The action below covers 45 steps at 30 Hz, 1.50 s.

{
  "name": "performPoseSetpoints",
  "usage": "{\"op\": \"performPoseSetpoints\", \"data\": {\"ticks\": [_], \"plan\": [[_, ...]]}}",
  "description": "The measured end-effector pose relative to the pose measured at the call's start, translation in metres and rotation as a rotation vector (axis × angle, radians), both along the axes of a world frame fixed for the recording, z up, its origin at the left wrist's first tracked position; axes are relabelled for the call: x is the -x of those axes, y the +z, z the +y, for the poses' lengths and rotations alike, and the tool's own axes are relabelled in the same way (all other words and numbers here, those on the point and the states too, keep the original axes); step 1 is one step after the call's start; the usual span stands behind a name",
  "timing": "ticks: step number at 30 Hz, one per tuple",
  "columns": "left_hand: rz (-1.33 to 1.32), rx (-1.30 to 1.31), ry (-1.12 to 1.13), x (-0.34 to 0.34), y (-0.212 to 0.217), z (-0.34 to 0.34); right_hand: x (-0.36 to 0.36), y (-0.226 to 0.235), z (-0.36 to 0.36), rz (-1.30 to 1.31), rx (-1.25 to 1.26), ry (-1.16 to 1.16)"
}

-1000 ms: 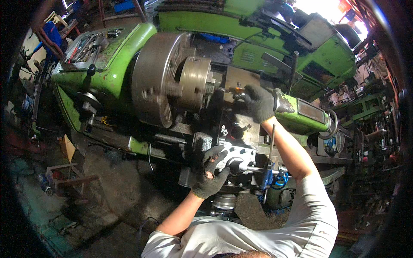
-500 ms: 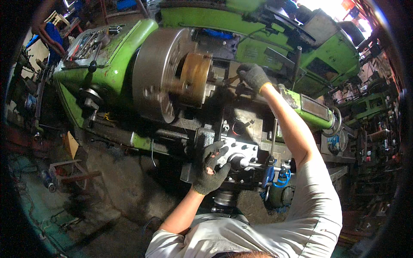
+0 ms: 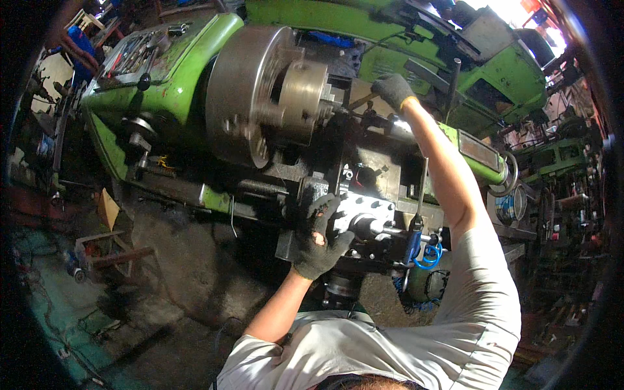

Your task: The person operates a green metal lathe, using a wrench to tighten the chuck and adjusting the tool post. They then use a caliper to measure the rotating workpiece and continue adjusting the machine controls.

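A large grey chuck (image 3: 240,91) on a green lathe looks smeared by spinning. A metal cylinder (image 3: 304,97) is clamped in its jaws. To the right of that cylinder, my gloved right hand (image 3: 393,90) is closed around a thin brown stick-like tool (image 3: 364,100); its far end lies close to the cylinder's end face, and I cannot make out whether it touches. My gloved left hand (image 3: 317,242) rests at the left side of the bright tool post (image 3: 367,211), fingers stretched out and apart, a hole showing in the glove.
A lever (image 3: 393,231) sticks out from the tool post, near a blue air gun (image 3: 414,247) with a coiled hose. The tailstock handwheel (image 3: 510,174) is at the right. Loose tools lie on the headstock tray (image 3: 140,55). A wooden frame (image 3: 114,253) stands on the floor.
My right hand has shifted slightly up and right with the stick-like tool. The cylinder looked orange-brown and now looks paler and silvery. My left hand stays at the tool post.
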<state>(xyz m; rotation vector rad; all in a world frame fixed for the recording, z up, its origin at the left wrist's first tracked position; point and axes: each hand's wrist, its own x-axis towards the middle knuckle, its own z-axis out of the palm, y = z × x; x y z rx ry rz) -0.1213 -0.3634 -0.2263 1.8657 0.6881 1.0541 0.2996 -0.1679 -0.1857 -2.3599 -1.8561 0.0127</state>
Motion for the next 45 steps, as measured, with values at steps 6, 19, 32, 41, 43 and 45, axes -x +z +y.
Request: {"op": "performPoseSetpoints", "data": {"ticks": [6,19,32,41,43,45], "plan": [[0.055,0.256,0.426,0.049,-0.089,0.024,0.034,0.038,-0.086,0.101,-0.126,0.064],[0.873,0.883,0.783,0.241,-0.456,0.099,0.107,0.02,-0.216,-0.022,-0.044,0.449],[-0.231,1.514,0.536,0.274,-0.441,0.095,-0.004,0.039,-0.344,-0.006,-0.598,-0.351],[-0.473,1.184,0.585,0.226,-0.275,0.16,-0.267,-0.035,-0.477,0.114,-0.48,-1.388],[-0.48,1.006,0.519,0.169,-0.179,0.125,-0.28,-0.055,-0.472,0.22,-0.56,-1.39],[-0.401,0.963,0.429,0.096,-0.061,0.082,-0.286,-0.071,-0.47,0.292,-0.64,-1.396]]}}
